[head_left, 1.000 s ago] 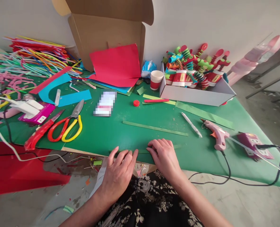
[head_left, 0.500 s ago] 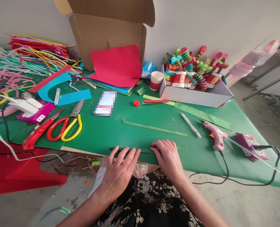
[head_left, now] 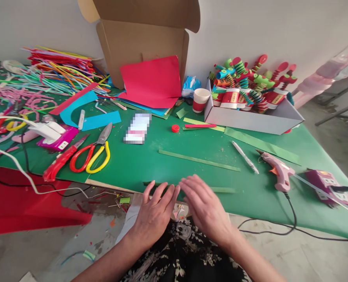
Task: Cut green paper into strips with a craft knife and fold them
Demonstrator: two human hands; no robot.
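A narrow green paper strip point(head_left: 223, 190) lies along the near edge of the green table, partly hidden under my hands. My left hand point(head_left: 156, 209) is open, its fingertips spread over the strip's left part. Beside it my right hand point(head_left: 205, 205) is open too, fingers stretched and slightly blurred, close to the left fingertips at the strip's middle; whether it touches the paper I cannot tell. A second thin green strip point(head_left: 199, 160) lies just beyond my hands. Farther back are a red paper roll point(head_left: 175, 128) and a white pen point(head_left: 245, 157).
Red-and-yellow scissors point(head_left: 96, 153) and a red-handled cutter point(head_left: 62, 158) lie left. A pink glue gun point(head_left: 278, 169) with its cord lies right. Behind stand a paper cup point(head_left: 200, 100), a white box point(head_left: 253, 121) of paper figures and a cardboard box point(head_left: 144, 43). Pipe cleaners point(head_left: 62, 72) are heaped back left.
My right hand has slid left along the strip toward my left hand, its fingers straightening. My left hand stays on the strip. The whole view has shifted slightly, moving the table things rightward.
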